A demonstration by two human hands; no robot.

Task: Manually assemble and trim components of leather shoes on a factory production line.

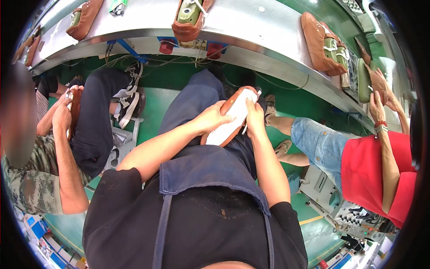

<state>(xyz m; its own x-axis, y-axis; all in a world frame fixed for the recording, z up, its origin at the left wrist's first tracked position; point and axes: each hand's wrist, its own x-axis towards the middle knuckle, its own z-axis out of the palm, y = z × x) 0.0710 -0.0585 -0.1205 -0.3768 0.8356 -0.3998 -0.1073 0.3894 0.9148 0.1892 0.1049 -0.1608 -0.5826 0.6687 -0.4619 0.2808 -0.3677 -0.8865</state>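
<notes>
And here I am with one brown lace-up shoe in two hands, held slantwise above my lap, its long white face turned up at me; my left hand clamps the near-left edge, thumb lying on the white; my right hand has the opposite edge, thumb pressed near the upper end, so both sets of fingers are closed on the shoe; one loose white lace end dangles beside my right hand; one navy apron covers my front!

Ahead runs one metal worktop; one green-filled brown shoe sits at the middle, one brown shoe with a green insert to its left, one green-and-white packet between them; over right, a pair of brown sneakers side by side, then one bare green shoe form; at the far left, more brown shoes, too small to count; two red sockets hang under the front edge; two co-workers flank me, the left one in camouflage gripping one brown shoe, the right one in a red shirt with two hands on one brown piece.
</notes>
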